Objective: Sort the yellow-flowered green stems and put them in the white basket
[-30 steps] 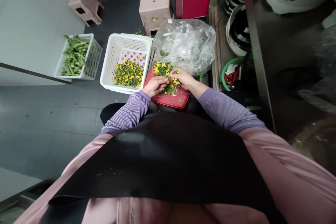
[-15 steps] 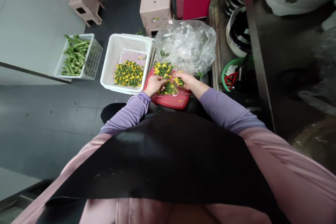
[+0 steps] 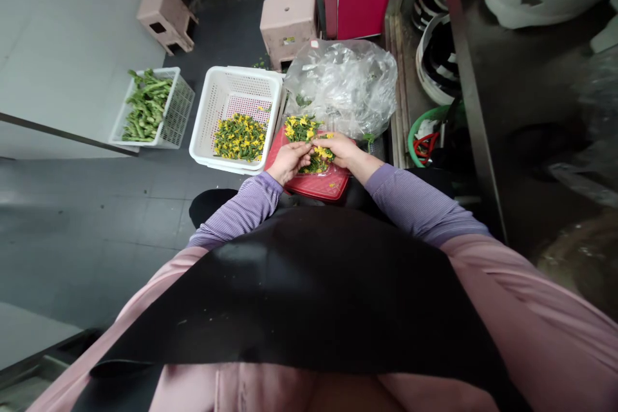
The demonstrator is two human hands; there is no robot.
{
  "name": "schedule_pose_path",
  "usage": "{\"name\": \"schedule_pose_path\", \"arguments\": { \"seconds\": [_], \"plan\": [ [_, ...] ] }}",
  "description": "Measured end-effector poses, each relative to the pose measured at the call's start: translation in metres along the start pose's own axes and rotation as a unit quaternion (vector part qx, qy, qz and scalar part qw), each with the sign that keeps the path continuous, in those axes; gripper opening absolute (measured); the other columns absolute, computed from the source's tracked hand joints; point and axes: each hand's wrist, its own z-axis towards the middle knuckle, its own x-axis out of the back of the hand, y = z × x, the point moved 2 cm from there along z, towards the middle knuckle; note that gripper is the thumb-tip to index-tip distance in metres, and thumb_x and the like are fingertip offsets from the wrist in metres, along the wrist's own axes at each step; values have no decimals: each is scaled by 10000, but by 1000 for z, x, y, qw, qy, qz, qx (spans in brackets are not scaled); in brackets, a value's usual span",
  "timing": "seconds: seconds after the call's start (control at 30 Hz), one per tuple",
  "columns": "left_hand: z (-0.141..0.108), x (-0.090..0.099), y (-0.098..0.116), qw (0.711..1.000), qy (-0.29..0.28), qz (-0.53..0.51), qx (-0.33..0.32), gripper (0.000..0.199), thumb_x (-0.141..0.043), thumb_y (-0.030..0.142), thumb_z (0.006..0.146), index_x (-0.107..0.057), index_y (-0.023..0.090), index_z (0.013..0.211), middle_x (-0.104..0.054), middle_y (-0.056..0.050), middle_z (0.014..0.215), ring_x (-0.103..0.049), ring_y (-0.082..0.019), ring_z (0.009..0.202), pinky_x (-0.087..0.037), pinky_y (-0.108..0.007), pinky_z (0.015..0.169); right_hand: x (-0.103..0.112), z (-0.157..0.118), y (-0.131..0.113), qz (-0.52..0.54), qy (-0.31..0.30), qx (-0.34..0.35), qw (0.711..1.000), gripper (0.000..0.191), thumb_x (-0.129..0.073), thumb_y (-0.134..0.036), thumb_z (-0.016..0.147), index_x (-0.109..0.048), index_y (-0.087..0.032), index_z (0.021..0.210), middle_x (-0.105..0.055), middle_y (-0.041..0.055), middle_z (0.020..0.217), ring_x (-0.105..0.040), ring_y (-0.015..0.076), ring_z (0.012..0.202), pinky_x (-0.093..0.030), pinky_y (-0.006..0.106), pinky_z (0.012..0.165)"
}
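Observation:
My right hand (image 3: 342, 149) is closed around a small bunch of yellow-flowered green stems (image 3: 323, 154). Its fingertips meet those of my left hand (image 3: 290, 162), which is pinched; whatever lies between the left fingers is too small to make out. Under both hands, more yellow flowers (image 3: 300, 127) lie in what looks like a clear plastic tray, partly hidden by the fingers. The tray rests on a red lid-like board (image 3: 316, 188) in front of me. To the left, a white perforated basket (image 3: 205, 109) holds a heap of the same yellow flowers (image 3: 240, 137).
A large clear plastic bag (image 3: 352, 80) lies beyond the board. Thick green stalks (image 3: 149, 103) fill a smaller white basket (image 3: 172, 122) at far left. Two pink stools (image 3: 290, 16) stand farther back. A green tub (image 3: 415, 125) and a metal shelf edge (image 3: 470, 84) border the right.
My left hand has moved right and slightly up from the board, so its fingertips now meet the right hand's. The right hand has shifted slightly left with the flowers. The view has shifted a little.

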Motion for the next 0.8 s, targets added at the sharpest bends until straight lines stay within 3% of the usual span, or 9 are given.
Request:
{"name": "schedule_pose_path", "arguments": {
  "seconds": [0.1, 0.2, 0.4, 0.6, 0.7, 0.8],
  "plan": [
    [1, -1, -2, 999, 29, -31, -4, 171, -720, 134, 897, -601, 122, 775, -610, 52, 574, -538, -15, 427, -494, -133, 496, 0, 1, 2, -35, 13, 40, 999, 143, -755, -89, 754, -626, -150, 754, -618, -26, 612, -525, 90, 532, -394, 212, 488],
    [3, 1, -1, 997, 68, -13, -37, 169, -750, 149, 875, -600, 127, 799, -588, 68, 556, -520, -14, 414, -470, -130, 466, 3, 5, 2, -155, 40, 103, 982, 179, -800, -128, 715, -628, -167, 746, -589, -44, 609, -513, 96, 560, -450, 233, 579],
    [2, 5, 5, 993, 14, 93, -67, 259, -738, 119, 855, -563, 121, 664, -592, 46, 537, -525, -31, 414, -468, -150, 456, 11, 12, -3, -402, 33, 223, 888, 80, -735, -131, 748, -668, -172, 765, -691, 17, 801, -629, 179, 778, -518, 342, 846],
    [6, 2, 4, 980, 19, 170, -99, 327, -758, 121, 828, -515, 151, 611, -534, 62, 439, -517, -58, 381, -431, -161, 425, 10, 12, -1, -527, 56, 218, 819, 71, -705, -144, 802, -714, -170, 868, -748, 77, 897, -691, 249, 875, -525, 379, 871],
    [9, 5, 5, 984, 10, 161, -83, 340, -726, 87, 838, -509, 148, 582, -553, 48, 452, -517, -56, 380, -430, -162, 424, 8, 8, -3, -541, 56, 212, 812, 104, -715, -128, 788, -725, -175, 880, -752, 84, 907, -700, 269, 912, -519, 392, 888],
    [11, 10, 7, 993, -15, 114, -12, 243, -659, 45, 866, -590, 114, 643, -642, 10, 564, -534, -41, 408, -466, -166, 467, 11, 9, -6, -498, 32, 217, 839, 110, -736, -101, 744, -713, -182, 815, -735, 48, 850, -686, 238, 868, -521, 377, 884]
  ]
}}
